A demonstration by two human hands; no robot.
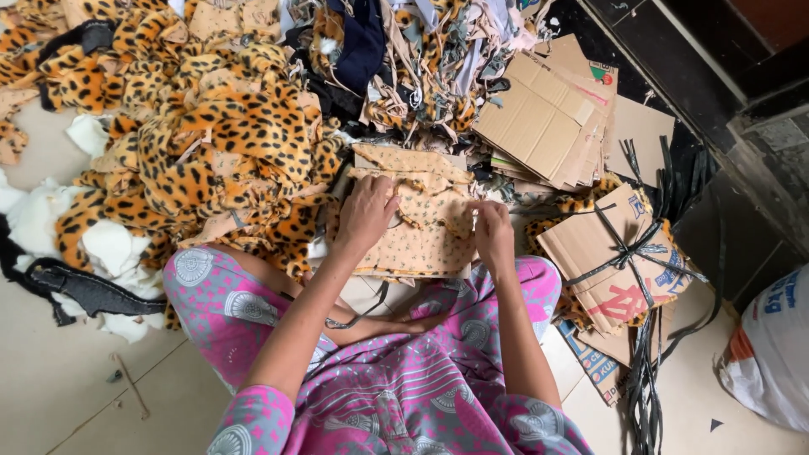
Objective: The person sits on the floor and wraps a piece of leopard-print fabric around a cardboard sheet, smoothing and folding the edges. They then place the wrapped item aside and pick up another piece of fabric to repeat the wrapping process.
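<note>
Head view: your left hand (366, 215) lies flat, fingers spread, on the tan cloth (421, 232) at frame centre; right hand (493, 236) pinches its edge. Risk: loose leopard scraps (227, 143) at upper left may slide onto it.

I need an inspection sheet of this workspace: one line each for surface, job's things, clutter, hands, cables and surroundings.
Surface: pale tiled floor; the person sits on it, legs in pink patterned cloth.
Job's things: tan small-print fabric piece lies flat in front of the knees, under both hands.
Clutter: leopard-print fabric pile to the left; white stuffing; mixed scraps at the top; flat cardboard stack; tied cardboard bundle.
Hands: left hand and right hand press on the fabric; whether they grip it is unclear.
Cables: nothing seen; only black straps.
Surroundings: dark wall; white sack.
</note>
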